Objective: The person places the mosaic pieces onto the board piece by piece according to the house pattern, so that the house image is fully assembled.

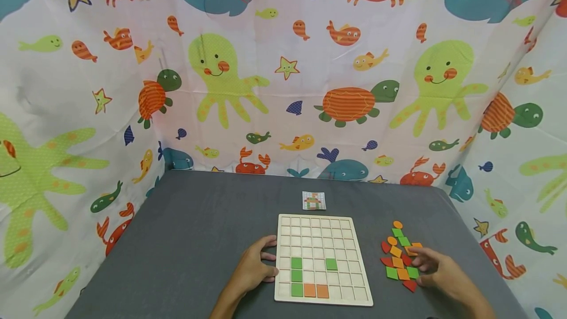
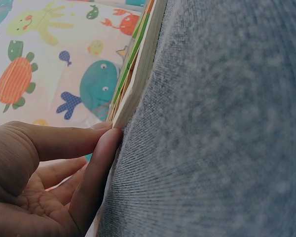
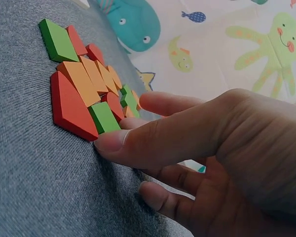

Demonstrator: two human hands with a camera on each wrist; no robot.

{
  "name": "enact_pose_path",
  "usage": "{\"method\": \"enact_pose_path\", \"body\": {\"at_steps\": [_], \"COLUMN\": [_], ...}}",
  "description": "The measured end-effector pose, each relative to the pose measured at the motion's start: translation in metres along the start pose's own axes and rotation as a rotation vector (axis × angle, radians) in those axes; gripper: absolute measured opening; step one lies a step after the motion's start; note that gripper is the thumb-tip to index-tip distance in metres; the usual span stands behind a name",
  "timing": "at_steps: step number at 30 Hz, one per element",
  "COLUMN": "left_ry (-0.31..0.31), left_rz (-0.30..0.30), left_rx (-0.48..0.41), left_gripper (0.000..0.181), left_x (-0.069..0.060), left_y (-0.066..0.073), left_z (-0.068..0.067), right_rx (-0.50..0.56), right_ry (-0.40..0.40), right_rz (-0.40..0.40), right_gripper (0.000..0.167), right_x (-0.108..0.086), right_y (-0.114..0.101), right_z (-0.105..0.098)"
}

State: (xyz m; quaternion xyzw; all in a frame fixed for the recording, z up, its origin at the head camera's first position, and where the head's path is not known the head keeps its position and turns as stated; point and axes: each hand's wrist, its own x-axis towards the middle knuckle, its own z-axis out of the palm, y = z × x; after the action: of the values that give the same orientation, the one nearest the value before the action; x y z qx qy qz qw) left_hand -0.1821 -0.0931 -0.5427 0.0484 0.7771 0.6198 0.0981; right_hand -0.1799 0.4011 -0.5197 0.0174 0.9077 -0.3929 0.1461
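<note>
At the near side, the left hand [image 1: 251,269] lies by the left edge of the wooden board [image 1: 313,277], thumb and fingers loosely spread, their tips against the rim. The right hand [image 1: 445,274] is half open over the right side of the loose pieces [image 1: 397,263], its thumb apart from the forefinger. Its thumb tip is close to a green piece and a red one; whether it touches either cannot be told.

The board lies flat on the grey counter [image 1: 221,220], divided into square cells. In its nearest row are a green tile [image 1: 297,290] and, to its right, two orange tiles [image 1: 316,291]. Two more green tiles [image 1: 297,269] continue up the column; level with the top one, two cells between, sits a lone green tile [image 1: 331,264]. The loose pieces, right of the board, are green, orange and red. Beyond the board lies a small printed card [image 1: 313,201]; farthest hangs a sea-animal curtain [image 1: 274,78].
</note>
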Motion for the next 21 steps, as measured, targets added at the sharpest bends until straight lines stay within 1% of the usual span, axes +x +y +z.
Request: {"method": "enact_pose_path", "body": {"at_steps": [3, 8, 12, 14, 17, 21], "left_ry": [-0.003, -0.003, -0.002, -0.002, -0.003, -0.004], "left_rz": [0.003, 0.001, -0.002, -0.002, 0.000, 0.001], "left_rx": [-0.005, -0.010, -0.011, -0.011, -0.009, -0.008], "left_gripper": [0.084, 0.084, 0.084, 0.084, 0.084, 0.084], "left_x": [0.0000, -0.0006, -0.0007, -0.0006, -0.0005, -0.0004], "left_y": [0.0005, 0.0012, 0.0011, 0.0011, 0.0010, 0.0005], "left_z": [0.0001, 0.0003, 0.0004, 0.0005, 0.0004, 0.0001], "right_rx": [0.003, 0.012, 0.017, 0.012, -0.004, -0.006], "right_ry": [-0.002, 0.007, 0.012, 0.018, 0.040, 0.045], "right_rz": [-0.011, 0.013, 0.006, 0.006, 0.032, 0.036], "right_gripper": [0.070, 0.068, 0.066, 0.066, 0.067, 0.069], "right_x": [-0.0013, -0.0011, -0.0016, -0.0021, -0.0022, -0.0022], "right_y": [-0.0004, -0.0023, -0.0021, -0.0030, -0.0055, -0.0072], "right_z": [0.0004, 0.0024, 0.0024, 0.0024, 0.0031, 0.0027]}}
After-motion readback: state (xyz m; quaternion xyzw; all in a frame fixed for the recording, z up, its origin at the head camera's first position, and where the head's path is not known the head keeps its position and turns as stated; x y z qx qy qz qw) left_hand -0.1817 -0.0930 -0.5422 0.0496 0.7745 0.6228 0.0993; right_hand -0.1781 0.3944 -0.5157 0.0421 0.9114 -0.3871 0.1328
